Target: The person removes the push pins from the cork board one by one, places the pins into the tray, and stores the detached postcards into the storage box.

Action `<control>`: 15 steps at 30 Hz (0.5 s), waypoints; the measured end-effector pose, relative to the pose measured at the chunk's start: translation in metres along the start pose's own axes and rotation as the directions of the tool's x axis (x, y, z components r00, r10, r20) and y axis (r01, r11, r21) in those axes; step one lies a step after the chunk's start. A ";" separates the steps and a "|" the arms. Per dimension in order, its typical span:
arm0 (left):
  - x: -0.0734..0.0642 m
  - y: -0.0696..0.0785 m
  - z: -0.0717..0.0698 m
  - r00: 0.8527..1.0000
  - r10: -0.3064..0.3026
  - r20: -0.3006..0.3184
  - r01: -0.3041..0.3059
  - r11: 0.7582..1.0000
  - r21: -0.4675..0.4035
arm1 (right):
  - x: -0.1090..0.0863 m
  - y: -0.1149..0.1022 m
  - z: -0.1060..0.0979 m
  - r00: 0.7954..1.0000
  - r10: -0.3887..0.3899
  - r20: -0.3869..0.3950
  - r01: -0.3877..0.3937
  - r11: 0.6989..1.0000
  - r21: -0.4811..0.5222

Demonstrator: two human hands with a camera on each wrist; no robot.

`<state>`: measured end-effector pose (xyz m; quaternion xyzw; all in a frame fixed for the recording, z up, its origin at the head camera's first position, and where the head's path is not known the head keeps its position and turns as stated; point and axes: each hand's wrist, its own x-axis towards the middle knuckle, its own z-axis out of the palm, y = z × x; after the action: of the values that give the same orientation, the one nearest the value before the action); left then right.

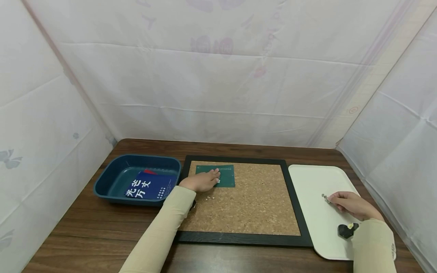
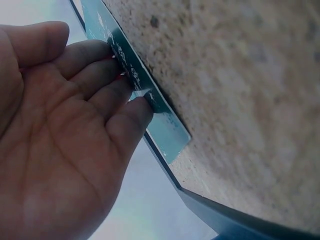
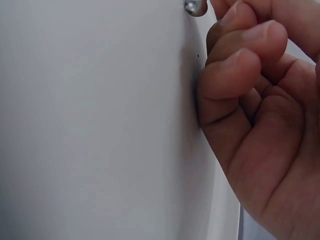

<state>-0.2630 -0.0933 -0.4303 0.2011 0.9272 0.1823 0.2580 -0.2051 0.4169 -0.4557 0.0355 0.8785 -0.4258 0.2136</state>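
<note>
My left hand (image 1: pixel 202 181) lies with its fingers extended over a green card (image 1: pixel 227 176) near the upper left of the framed cork board (image 1: pixel 256 204). White lettering shows on the card beside the fingertips in the left wrist view. Over the white tray (image 1: pixel 308 182), my right hand (image 1: pixel 353 204) pinches at small shiny silver pieces (image 1: pixel 324 196) with thumb and forefinger. One rounded silver piece (image 3: pixel 192 6) shows right at the fingertips in the right wrist view, its exact kind unclear. The other right fingers (image 3: pixel 232 75) are curled toward the palm.
At the left stands a dark teal basin (image 1: pixel 112 167) with a blue card (image 1: pixel 150 185) bearing white characters and a bit of red (image 1: pixel 149 171) behind it. Small pale bits (image 1: pixel 209 198) sit on the cork below the left hand. White sheets (image 1: pixel 211 83) enclose the wooden table (image 1: pixel 85 227).
</note>
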 end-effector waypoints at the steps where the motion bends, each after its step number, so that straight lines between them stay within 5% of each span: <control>1: 0.000 0.000 0.000 1.000 0.000 -0.001 0.000 1.000 0.000 | 0.000 0.000 0.000 1.000 0.002 0.000 -0.002 1.000 0.001; 15: -0.001 0.001 0.000 1.000 -0.001 -0.001 0.001 1.000 0.002 | -0.001 0.001 0.000 1.000 -0.006 0.005 0.006 1.000 0.009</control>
<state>-0.2617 -0.0930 -0.4298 0.2006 0.9277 0.1813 0.2575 -0.2044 0.4171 -0.4561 0.0328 0.8760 -0.4307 0.2145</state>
